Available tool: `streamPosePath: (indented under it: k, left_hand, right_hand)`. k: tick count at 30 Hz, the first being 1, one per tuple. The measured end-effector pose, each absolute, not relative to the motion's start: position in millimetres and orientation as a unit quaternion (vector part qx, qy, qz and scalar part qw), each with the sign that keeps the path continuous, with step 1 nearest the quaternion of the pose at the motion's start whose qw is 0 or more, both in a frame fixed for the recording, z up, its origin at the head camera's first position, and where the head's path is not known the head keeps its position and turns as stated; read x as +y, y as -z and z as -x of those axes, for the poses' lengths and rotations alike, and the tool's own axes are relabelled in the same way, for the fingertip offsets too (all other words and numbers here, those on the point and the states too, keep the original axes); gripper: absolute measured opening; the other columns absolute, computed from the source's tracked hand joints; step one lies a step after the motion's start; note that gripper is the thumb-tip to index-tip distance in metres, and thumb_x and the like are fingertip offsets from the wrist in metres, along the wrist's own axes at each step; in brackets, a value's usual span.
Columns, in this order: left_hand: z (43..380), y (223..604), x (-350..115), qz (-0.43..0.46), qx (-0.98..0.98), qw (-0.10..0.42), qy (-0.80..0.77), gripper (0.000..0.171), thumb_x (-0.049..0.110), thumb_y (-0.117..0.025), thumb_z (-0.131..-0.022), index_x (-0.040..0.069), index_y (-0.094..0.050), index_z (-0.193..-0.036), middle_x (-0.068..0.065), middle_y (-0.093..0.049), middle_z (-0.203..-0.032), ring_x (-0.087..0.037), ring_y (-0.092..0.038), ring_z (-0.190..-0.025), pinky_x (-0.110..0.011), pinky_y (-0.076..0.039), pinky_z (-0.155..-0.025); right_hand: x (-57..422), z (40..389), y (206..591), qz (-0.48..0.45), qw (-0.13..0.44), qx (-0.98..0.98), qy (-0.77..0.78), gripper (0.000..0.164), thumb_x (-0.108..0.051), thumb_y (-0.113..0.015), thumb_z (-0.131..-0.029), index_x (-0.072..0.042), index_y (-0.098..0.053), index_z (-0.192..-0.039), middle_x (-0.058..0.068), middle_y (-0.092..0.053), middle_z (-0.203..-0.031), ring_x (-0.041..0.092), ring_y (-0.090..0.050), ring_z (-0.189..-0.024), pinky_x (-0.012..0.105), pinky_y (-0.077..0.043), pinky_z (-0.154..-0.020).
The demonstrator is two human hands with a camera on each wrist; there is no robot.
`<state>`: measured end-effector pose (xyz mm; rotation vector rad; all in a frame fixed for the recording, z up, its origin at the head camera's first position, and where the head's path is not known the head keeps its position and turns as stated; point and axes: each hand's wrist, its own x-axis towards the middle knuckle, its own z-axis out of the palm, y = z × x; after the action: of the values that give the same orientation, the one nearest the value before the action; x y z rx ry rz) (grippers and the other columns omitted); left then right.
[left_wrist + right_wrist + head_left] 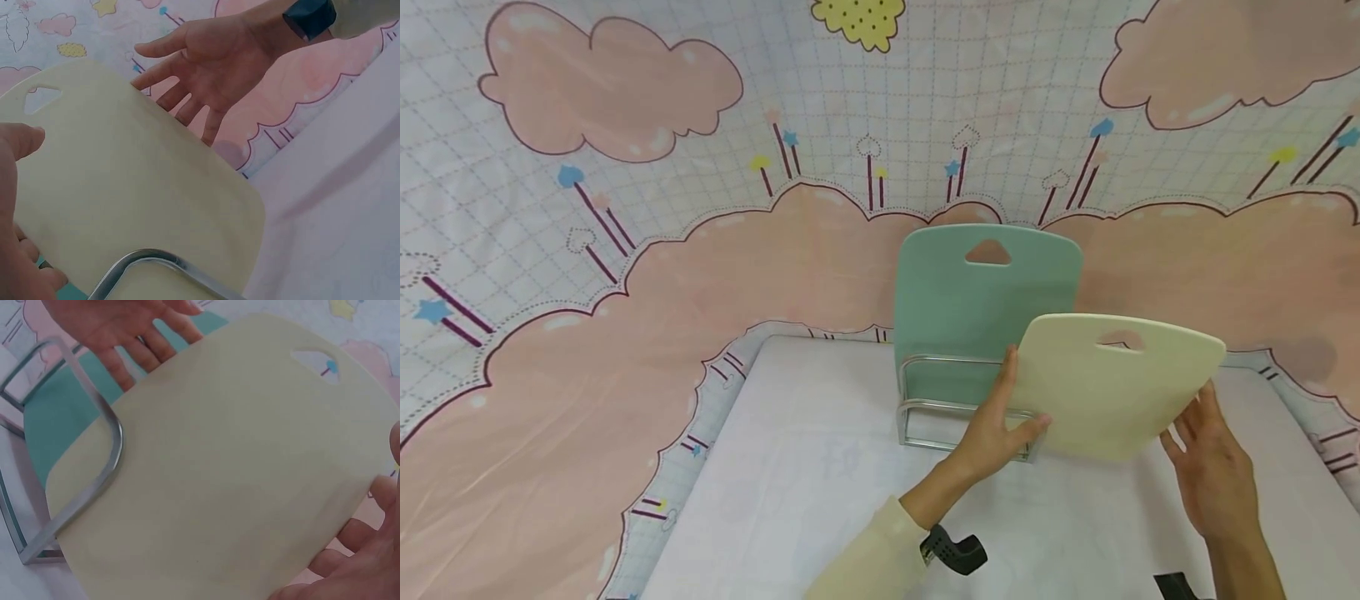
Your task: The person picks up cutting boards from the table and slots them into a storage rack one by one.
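A cream cutting board (1120, 392) with a handle hole is tilted between both hands, its lower part blurred in the head view. My left hand (994, 433) holds its left edge, with the thumb on the near side. At the opposite edge, the fingers of my right hand (1217, 475) touch the board, and its thumb stands apart. Behind stands a green cutting board (985, 292), upright in a silver wire rack (951, 406). In the right wrist view, a rack wire (114, 440) crosses in front of the cream board (206, 462); contact cannot be told.
The rack stands on a white-covered table (790, 467). Behind the table hangs a cloth (700, 275) printed with clouds and stars. Black bands (953, 550) are worn at the wrists.
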<state>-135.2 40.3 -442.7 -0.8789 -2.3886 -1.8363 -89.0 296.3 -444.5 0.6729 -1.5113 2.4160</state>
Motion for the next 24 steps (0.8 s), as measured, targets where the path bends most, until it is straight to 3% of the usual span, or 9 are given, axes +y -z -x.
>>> streamPosePath:
  k: [6, 13, 21, 24]
  left_hand:
    - [136, 441, 33, 0.27, -0.761, 0.009, 0.591, 0.086, 0.026, -0.06, -0.095, 0.022, 0.002, -0.155, -0.001, 0.002, -0.16, -0.011, -0.003, -0.144, -0.041, -0.012, -0.115]
    - [137, 439, 25, 0.266, -0.75, 0.002, 0.606, 0.084, 0.033, -0.057, -0.096, 0.022, 0.002, -0.155, 0.002, 0.001, -0.16, -0.011, -0.002, -0.144, -0.044, -0.011, -0.115]
    - [139, 440, 16, 0.264, -0.743, 0.003, 0.615, 0.084, 0.028, -0.059, -0.096, 0.02, 0.001, -0.155, 0.006, 0.001, -0.159, -0.011, -0.001, -0.143, -0.043, -0.01, -0.115]
    - [140, 439, 11, 0.259, -0.742, 0.007, 0.619, 0.084, 0.028, -0.059, -0.096, 0.023, 0.0, -0.155, 0.008, -0.001, -0.159, -0.01, -0.002, -0.143, -0.044, -0.01, -0.115]
  right_hand:
    - [290, 90, 443, -0.217, 0.095, -0.532, -0.813, 0.053, -0.024, -0.024, -0.105, -0.017, -0.008, -0.155, 0.011, 0.001, -0.159, 0.029, 0.005, -0.144, 0.049, 0.016, -0.105]
    - [285, 89, 444, -0.189, 0.1, -0.552, -0.806, 0.051, -0.022, -0.027, -0.106, -0.015, -0.012, -0.154, 0.011, -0.007, -0.159, 0.027, -0.006, -0.144, 0.04, -0.007, -0.112]
    - [276, 89, 440, -0.217, 0.081, -0.548, -0.804, 0.052, -0.023, -0.027, -0.106, -0.018, -0.01, -0.155, 0.01, -0.006, -0.159, 0.025, -0.003, -0.145, 0.044, 0.001, -0.112]
    - [272, 90, 441, -0.255, 0.078, -0.54, -0.799, 0.053, -0.022, -0.026, -0.107, -0.014, -0.006, -0.155, 0.012, -0.004, -0.159, 0.026, -0.001, -0.144, 0.045, 0.001, -0.111]
